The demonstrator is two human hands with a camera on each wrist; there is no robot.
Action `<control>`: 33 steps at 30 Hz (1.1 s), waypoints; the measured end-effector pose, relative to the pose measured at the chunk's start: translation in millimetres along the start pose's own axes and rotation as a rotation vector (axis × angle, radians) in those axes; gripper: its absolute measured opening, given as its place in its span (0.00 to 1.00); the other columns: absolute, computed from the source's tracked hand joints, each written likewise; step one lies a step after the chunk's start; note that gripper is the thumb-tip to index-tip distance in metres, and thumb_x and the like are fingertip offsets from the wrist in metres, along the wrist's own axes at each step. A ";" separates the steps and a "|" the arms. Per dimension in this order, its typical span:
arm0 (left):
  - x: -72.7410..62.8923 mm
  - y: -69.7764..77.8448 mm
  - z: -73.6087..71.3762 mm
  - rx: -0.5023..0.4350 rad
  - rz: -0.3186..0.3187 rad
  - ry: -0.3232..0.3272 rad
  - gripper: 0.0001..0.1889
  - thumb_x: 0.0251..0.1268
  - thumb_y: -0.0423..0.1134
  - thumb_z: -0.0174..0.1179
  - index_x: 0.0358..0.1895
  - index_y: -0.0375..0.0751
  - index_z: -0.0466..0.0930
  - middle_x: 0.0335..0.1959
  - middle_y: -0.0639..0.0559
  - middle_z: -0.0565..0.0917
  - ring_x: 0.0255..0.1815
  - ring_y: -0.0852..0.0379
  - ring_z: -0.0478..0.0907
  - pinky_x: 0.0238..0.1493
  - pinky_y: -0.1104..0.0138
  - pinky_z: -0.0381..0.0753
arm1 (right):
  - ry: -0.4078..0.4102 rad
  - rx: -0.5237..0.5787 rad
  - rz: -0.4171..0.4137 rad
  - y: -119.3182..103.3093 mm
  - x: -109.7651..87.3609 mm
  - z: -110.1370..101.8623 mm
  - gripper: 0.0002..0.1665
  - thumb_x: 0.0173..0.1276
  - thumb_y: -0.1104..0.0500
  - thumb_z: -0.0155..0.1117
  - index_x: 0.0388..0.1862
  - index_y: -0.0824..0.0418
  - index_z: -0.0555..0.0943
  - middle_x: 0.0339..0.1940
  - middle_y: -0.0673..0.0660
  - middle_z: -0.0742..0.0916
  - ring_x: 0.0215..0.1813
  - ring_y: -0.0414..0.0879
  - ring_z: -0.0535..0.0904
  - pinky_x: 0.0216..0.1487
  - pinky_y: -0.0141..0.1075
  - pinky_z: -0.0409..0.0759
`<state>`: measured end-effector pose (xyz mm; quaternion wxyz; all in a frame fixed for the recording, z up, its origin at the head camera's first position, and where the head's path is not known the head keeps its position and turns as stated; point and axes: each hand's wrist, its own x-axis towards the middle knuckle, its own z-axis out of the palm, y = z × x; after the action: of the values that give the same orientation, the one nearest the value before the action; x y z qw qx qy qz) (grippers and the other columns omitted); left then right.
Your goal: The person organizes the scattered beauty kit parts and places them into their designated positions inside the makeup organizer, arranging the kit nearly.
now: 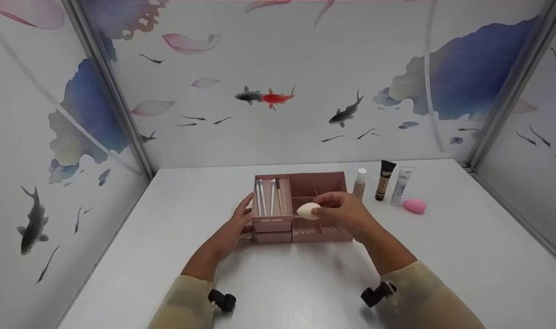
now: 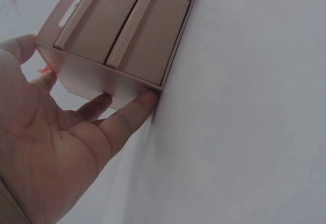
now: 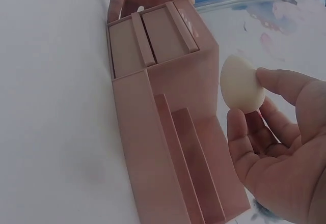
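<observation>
A pink makeup organizer stands on the white table, two drawers at its left front and divided compartments at its right. My left hand rests against its left side; in the left wrist view the fingers are spread, with fingertips at the side wall and lower edge. Over the right compartments, my right hand pinches a cream makeup sponge between thumb and fingers. The sponge is egg-shaped, its narrower end pointing left in the head view. Several slim white and dark sticks lie in the top left tray.
Right of the organizer stand a bottle with a white cap, a black-capped tube and a pale tube. Next to them lies a pink makeup sponge. Printed wall panels border the table at the back and sides.
</observation>
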<state>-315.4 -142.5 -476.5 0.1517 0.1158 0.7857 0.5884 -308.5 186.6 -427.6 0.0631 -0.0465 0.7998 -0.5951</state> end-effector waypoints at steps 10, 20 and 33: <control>-0.9 0.6 1.8 -0.013 -0.002 0.002 0.31 0.85 0.66 0.40 0.83 0.90 0.41 0.90 0.48 0.50 0.86 0.31 0.58 0.83 0.32 0.57 | 0.028 -0.037 0.071 29.4 12.0 4.4 0.21 0.67 0.53 0.80 0.56 0.57 0.88 0.57 0.59 0.90 0.51 0.49 0.87 0.48 0.36 0.87; -0.6 0.2 1.2 -0.009 0.005 0.001 0.31 0.85 0.66 0.40 0.83 0.89 0.41 0.89 0.47 0.51 0.86 0.31 0.59 0.83 0.31 0.55 | 0.035 -0.080 0.092 37.1 16.1 13.1 0.17 0.67 0.57 0.80 0.53 0.56 0.90 0.57 0.58 0.90 0.53 0.49 0.88 0.53 0.39 0.89; -1.8 -0.3 0.0 -0.059 -0.018 -0.019 0.30 0.85 0.66 0.40 0.82 0.93 0.42 0.90 0.49 0.49 0.86 0.29 0.59 0.82 0.35 0.61 | 0.035 -0.205 0.065 38.9 15.0 16.0 0.16 0.67 0.54 0.80 0.52 0.54 0.91 0.53 0.55 0.89 0.54 0.50 0.83 0.52 0.37 0.85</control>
<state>-313.7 -143.3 -476.6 0.1677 0.1096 0.7677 0.6087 -320.8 180.4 -470.1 0.0632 -0.0162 0.8587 -0.5084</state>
